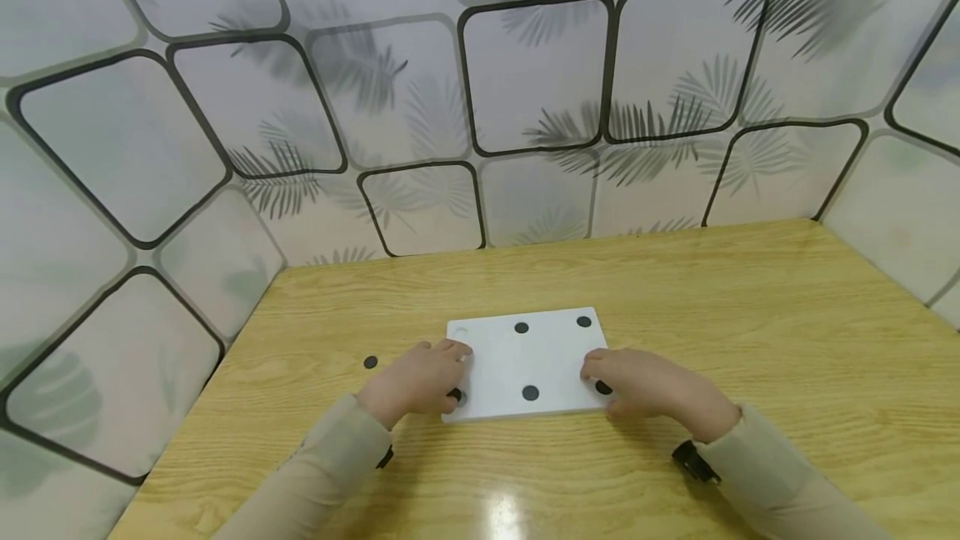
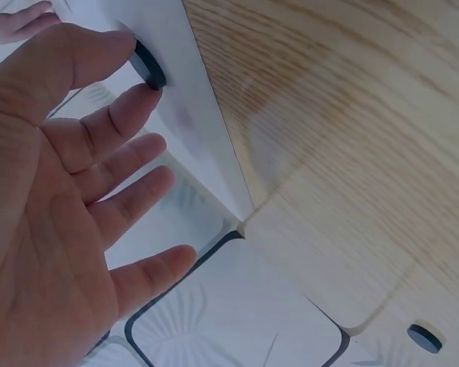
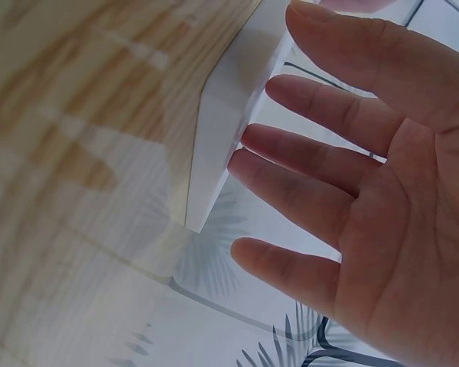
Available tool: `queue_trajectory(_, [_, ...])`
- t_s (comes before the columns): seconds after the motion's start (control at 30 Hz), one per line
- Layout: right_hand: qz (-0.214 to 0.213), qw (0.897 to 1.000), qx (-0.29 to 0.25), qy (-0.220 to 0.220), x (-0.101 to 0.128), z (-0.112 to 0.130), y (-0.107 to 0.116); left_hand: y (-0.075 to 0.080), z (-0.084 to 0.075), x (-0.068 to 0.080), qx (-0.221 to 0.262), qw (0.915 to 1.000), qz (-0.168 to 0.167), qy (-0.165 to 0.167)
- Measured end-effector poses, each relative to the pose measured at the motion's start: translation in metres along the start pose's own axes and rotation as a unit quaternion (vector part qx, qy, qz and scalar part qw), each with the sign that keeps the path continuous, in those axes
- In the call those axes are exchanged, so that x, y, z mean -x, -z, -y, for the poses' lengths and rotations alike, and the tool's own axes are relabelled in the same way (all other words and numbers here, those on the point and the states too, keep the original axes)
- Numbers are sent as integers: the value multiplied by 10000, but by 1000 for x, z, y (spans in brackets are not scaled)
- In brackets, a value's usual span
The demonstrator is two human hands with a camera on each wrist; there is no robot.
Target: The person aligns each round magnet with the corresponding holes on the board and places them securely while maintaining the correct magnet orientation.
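Note:
A white rectangular board (image 1: pixel 502 361) lies flat on the wooden table. Black discs sit along it, such as the front middle disc (image 1: pixel 531 392) and the back right disc (image 1: pixel 583 322); a pale round recess (image 1: pixel 461 332) marks its back left corner. At the front left corner, my left hand (image 1: pixel 420 377) pinches a small black disc (image 2: pixel 148 64) between thumb and index fingertip, its other fingers spread. Over the board's right end reaches my right hand (image 1: pixel 637 382), fingers nearly straight and fingertips right at the edge, close to the front right disc (image 1: pixel 603 387).
A loose black disc (image 1: pixel 371 362) lies on the table (image 1: pixel 712 298) left of the board. Patterned fabric (image 1: pixel 540 82) rises behind the table and along both sides.

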State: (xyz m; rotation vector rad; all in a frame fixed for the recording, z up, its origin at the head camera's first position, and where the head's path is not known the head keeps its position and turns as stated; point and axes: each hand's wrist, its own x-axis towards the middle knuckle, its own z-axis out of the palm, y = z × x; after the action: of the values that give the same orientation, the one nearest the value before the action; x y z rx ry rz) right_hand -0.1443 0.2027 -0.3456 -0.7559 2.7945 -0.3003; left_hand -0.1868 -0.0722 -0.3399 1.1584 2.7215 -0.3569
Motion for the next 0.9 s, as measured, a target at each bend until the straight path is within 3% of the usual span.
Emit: queue_trajectory(0.9, [51,10000,30,-74,0,2,1,5,-7,-1,-220,9993,-122,-281])
